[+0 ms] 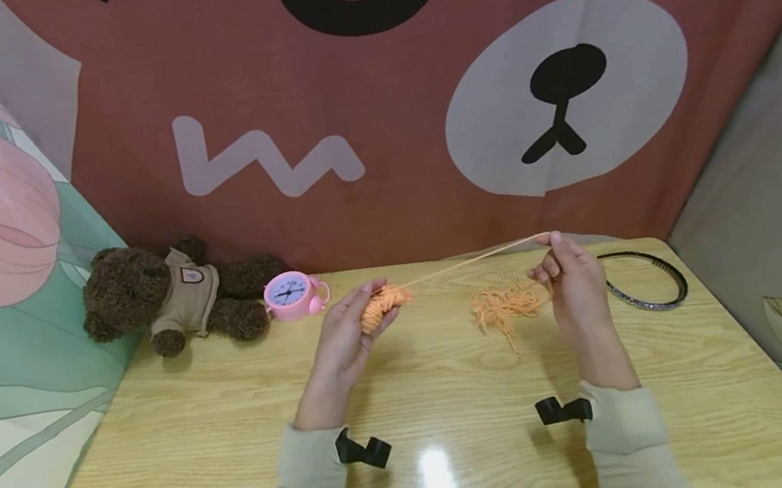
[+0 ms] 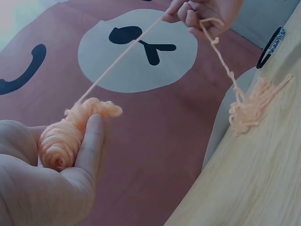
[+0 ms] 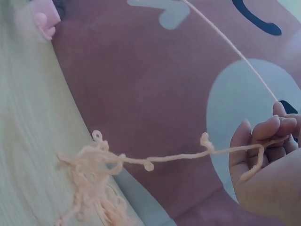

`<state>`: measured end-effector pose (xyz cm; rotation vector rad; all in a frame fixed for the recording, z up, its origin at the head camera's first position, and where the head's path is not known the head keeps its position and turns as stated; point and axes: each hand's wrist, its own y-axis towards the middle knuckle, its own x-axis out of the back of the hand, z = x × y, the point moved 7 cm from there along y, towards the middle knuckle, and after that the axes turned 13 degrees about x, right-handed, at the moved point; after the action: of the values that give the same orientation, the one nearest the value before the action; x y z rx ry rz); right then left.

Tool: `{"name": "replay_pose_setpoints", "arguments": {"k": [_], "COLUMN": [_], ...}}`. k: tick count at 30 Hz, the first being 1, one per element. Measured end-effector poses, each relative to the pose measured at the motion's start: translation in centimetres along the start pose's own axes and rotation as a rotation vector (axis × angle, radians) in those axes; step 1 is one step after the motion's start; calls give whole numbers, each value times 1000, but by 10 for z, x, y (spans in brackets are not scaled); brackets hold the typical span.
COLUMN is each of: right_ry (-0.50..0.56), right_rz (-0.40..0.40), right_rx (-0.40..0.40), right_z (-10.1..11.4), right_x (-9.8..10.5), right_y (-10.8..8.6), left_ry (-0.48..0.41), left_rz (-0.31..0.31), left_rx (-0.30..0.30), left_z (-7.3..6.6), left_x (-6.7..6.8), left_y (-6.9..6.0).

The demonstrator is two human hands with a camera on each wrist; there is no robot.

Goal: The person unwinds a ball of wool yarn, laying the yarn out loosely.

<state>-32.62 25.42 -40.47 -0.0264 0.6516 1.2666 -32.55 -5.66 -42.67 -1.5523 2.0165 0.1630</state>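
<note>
My left hand [image 1: 343,337] holds a small wound ball of orange yarn [image 1: 379,308] between thumb and fingers, raised over the table. From the ball a taut strand [image 1: 473,262] runs up to my right hand [image 1: 578,288], which pinches it at the fingertips. In the right wrist view the same yarn passes through the curled fingers [image 3: 267,127] and leads down to a loose tangle of yarn [image 3: 101,179]. That tangle lies on the table, left of the right hand in the head view. The left wrist view shows the ball's coiled end [image 2: 59,162] resting in the palm.
A brown teddy bear [image 1: 190,295] lies on its side at the table's [image 1: 242,468] back left. Beside it stands a pink alarm clock [image 1: 291,295]. A dark headband [image 1: 653,297] lies at the right, behind the right hand. A curtain with a bear print [image 1: 402,217] hangs along the back edge.
</note>
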Motion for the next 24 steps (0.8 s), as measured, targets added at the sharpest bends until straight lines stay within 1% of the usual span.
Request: {"name": "replay_pose_setpoints", "arguments": {"k": [5, 7, 8, 10, 12, 15, 17, 18, 20, 24], "right_ry": [56, 62, 64, 45, 17, -39, -54, -52, -25, 101], "right_rz": [-77, -85, -79, -41, 18, 98, 102, 85, 6, -231], "right_rx": [3, 7, 8, 12, 17, 28, 23, 16, -13, -74], "right_z": [4, 5, 5, 6, 5, 3, 2, 0, -2, -5], "right_x": [13, 15, 14, 9, 2, -9, -10, -8, 1, 28], "right_y": [3, 4, 4, 3, 2, 1, 0, 1, 1, 2], "left_ry": [-8, 0, 14, 49, 106, 224, 298, 326, 362, 441], "left_rz": [1, 0, 4, 13, 35, 91, 137, 156, 186, 253], "left_rx": [11, 15, 17, 30, 54, 88, 107, 113, 126, 154], "left_z": [0, 0, 0, 2, 6, 11, 14, 16, 18, 23], "left_x": [1, 1, 1, -1, -4, -11, -15, -17, -19, -23], "left_y": [0, 0, 0, 0, 1, 1, 0, 0, -2, -5]}}
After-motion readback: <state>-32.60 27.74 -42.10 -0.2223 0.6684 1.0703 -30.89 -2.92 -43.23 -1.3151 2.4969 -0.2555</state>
